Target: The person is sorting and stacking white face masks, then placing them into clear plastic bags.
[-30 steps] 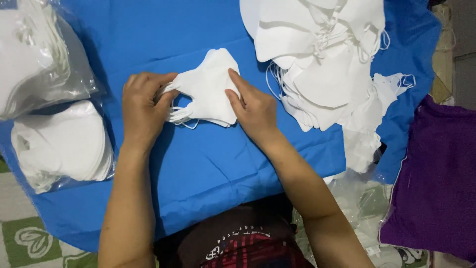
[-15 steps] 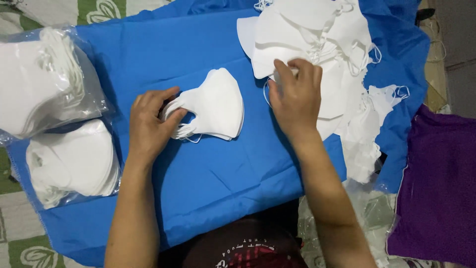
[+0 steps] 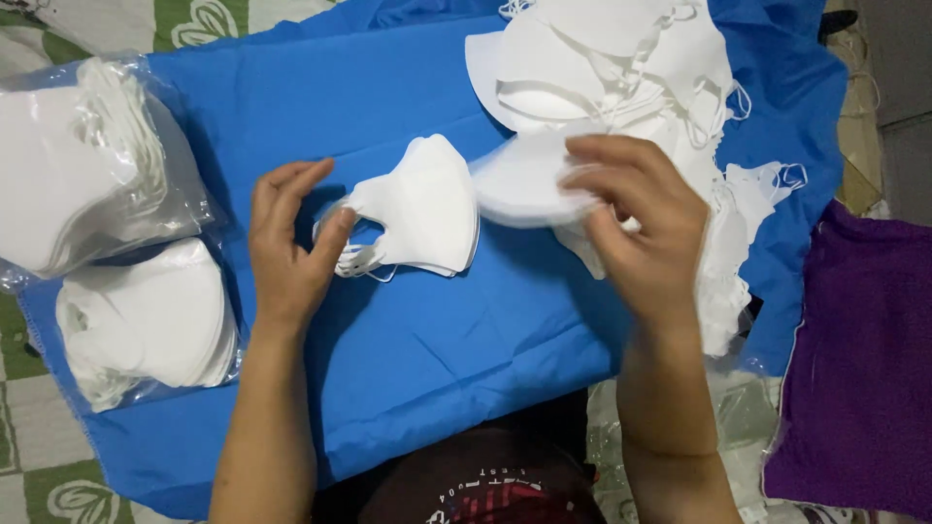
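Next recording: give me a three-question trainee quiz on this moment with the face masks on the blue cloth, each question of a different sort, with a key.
1. True or false: the right hand holds a white mask lifted off the loose pile.
2. What does the left hand touch?
A. the purple cloth
B. the small stack of masks at the middle of the blue cloth
C. a bagged bundle
3. Fill in: the two clear bags of masks, the second below the first, lie on the person's ____ side.

Key: 1 true; 2 B; 3 left.
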